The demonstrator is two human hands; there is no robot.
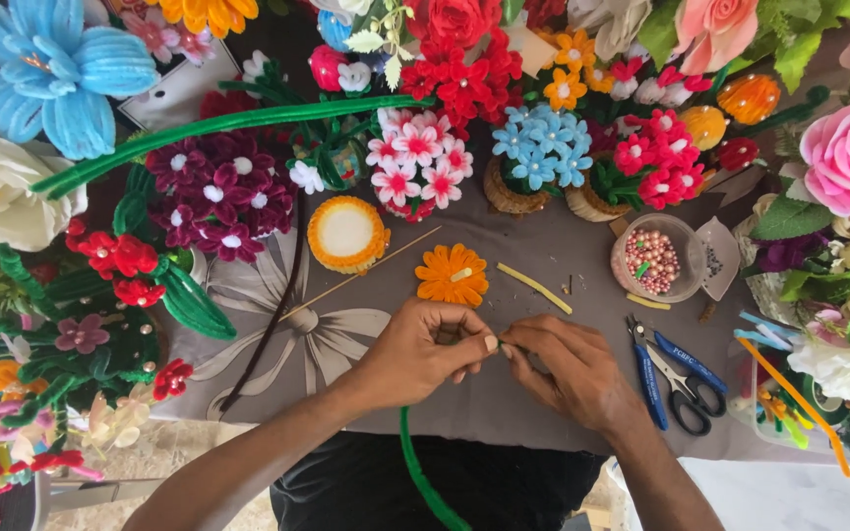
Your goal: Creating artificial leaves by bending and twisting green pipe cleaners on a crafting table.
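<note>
Both hands point(492, 356) pinch an orange flower point(453, 275) onto a green stem point(423, 472).

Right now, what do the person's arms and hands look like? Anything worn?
Both forearms are bare: no sleeves in view. The left hand and right hand wear no gloves; no rings, watch or bracelets are visible. A fingernail shows pale on the left hand.

Bare forearms without sleeves, no rings or watch, dark trousers point(464, 487) below.
</note>
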